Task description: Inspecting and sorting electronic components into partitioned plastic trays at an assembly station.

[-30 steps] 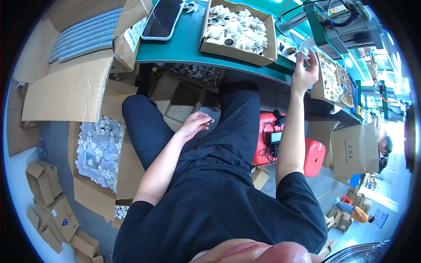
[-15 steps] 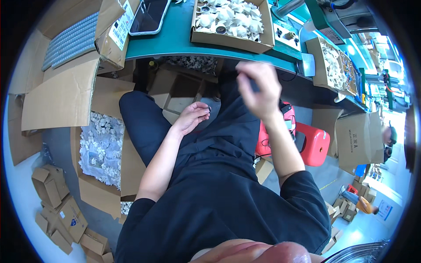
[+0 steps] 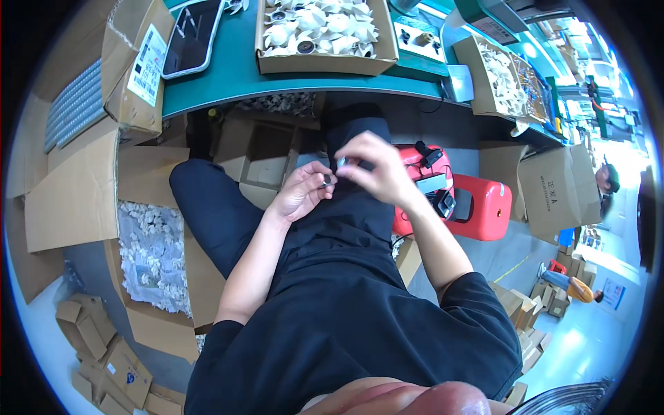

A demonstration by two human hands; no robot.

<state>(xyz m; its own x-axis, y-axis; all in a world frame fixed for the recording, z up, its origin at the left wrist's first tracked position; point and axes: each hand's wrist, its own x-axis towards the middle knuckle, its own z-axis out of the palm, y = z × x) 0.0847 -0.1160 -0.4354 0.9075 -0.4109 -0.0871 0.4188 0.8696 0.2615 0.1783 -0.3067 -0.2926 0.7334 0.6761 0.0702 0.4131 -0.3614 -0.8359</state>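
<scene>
Above my lap, my left hand (image 3: 302, 191) pinches a small dark round part (image 3: 327, 181) between thumb and fingertips. Just to its right, my right hand (image 3: 375, 166) has its fingers closed on a small pale piece (image 3: 341, 162), too small and blurred to name. The two hands are close, with a narrow gap between their fingertips. Beyond them, on the green workbench (image 3: 214, 95), stands a cardboard box (image 3: 325, 66) full of white bladed fan wheels (image 3: 321, 29).
A phone (image 3: 193, 38) lies on the bench beside an open carton (image 3: 128, 76) of grey ribbed rods. Another box of white parts (image 3: 501, 76) stands at the right. Red cases (image 3: 484, 207) sit right of my leg. An open carton of small white pieces (image 3: 155, 256) is at my left.
My right hand has come down from near the bench edge toward my left hand, with a small pale piece now showing in its fingers. The head view has shifted slightly.
</scene>
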